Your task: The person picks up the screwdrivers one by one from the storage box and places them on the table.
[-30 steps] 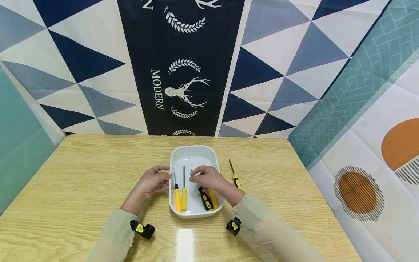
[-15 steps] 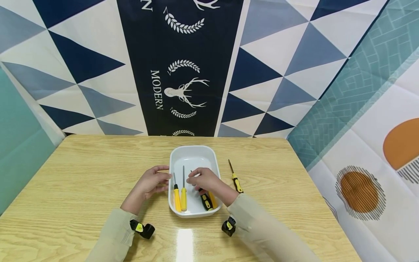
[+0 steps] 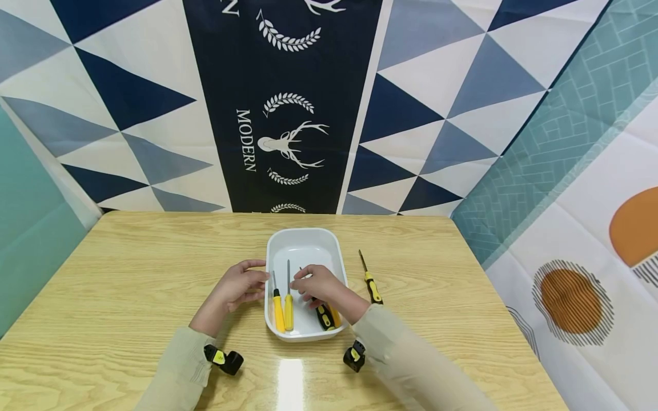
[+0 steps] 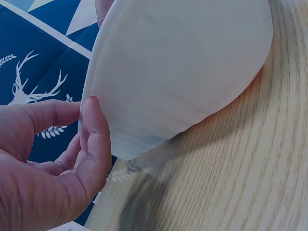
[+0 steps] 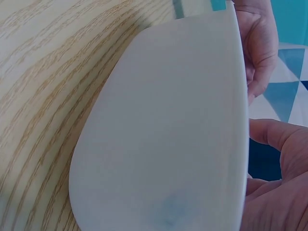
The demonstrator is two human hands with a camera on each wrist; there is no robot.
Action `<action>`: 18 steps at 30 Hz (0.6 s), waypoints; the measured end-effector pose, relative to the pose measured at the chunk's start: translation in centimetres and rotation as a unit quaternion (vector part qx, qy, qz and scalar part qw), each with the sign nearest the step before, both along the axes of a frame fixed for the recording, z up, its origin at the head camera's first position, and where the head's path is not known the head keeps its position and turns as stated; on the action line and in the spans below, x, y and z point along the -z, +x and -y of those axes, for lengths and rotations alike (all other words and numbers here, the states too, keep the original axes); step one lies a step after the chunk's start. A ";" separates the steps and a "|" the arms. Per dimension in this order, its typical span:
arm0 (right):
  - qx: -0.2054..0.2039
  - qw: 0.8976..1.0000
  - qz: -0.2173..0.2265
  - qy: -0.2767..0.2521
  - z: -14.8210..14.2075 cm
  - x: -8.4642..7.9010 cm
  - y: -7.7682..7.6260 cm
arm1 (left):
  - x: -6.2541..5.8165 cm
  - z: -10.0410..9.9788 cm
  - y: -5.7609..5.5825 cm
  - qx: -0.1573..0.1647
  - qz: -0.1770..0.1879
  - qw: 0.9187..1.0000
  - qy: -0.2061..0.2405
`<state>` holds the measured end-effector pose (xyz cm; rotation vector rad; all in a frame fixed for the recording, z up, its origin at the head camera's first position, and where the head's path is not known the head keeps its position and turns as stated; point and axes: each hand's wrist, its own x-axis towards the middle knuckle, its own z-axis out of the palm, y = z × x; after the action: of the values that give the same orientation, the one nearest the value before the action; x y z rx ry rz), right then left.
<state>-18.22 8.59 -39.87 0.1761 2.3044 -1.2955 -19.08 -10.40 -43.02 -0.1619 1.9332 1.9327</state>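
Observation:
A white tray (image 3: 303, 334) stands on the table with several screwdrivers in it. My left hand (image 3: 240, 285) holds the tray's left rim; in the left wrist view, one fingertip lies on the outer wall. My right hand (image 3: 321, 285) is over the inside of the tray, fingers loosely bent, with nothing visible between them. Its fingertips are close to the shaft of a yellow screwdriver (image 3: 289, 313). Left of that lies a yellow screwdriver with a black collar (image 3: 279, 313). Beneath the right wrist, a black-and-yellow screwdriver (image 3: 325, 317) and an orange-yellow handle (image 3: 336, 317) are partly hidden.
Another black-and-yellow screwdriver (image 3: 373, 290) lies on the wooden table (image 3: 154, 268), right of the tray and beside the right forearm. A patterned cloth (image 3: 288, 74) hangs along the table's back edge.
My right hand has shifted a little left and toward me inside the tray, nearer the yellow screwdriver. The left hand, tray and screwdrivers keep their places.

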 end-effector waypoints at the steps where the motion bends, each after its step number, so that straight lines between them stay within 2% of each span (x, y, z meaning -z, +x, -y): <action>1: 0.000 1.000 0.000 -0.001 0.0 0.1 0.0 | 0.0 0.0 0.0 0.000 0.000 1.000 -0.001; 8: 0.014 1.000 0.013 -0.009 0.2 0.5 -0.2 | -0.1 0.0 0.0 0.003 0.002 1.000 -0.001; 18: 0.000 1.000 0.006 -0.001 0.6 0.7 0.2 | 0.0 0.1 0.0 0.004 0.001 1.000 0.000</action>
<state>-18.06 8.03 -40.60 0.1821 2.2930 -1.2924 -19.11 -10.49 -43.03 -0.1553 1.9290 1.9267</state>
